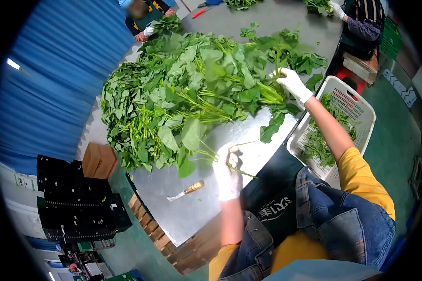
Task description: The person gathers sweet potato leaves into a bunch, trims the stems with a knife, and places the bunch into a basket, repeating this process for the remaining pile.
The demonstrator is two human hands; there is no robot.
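My left hand (226,172), in a white glove, is closed around a few leafy green stems (205,152). Their broad leaves (193,133) point away from me, and the cut ends stick out to the right of the glove. Farther off on the right, my gloved right hand (291,85) pinches a leafy stem (277,57) at the edge of the big heap of greens (173,89). Leaves above that hand are blurred. On the metal table (173,213), left of my left hand, lies a small knife (186,190) with a wooden handle and a curved blade.
A white plastic basket (368,117) holding loose greens stands by the table's right edge. Two co-workers in gloves, one person (147,16) at far left and another (363,25) at far right, handle greens. Black crates (75,196) and a cardboard box (98,160) are at left.
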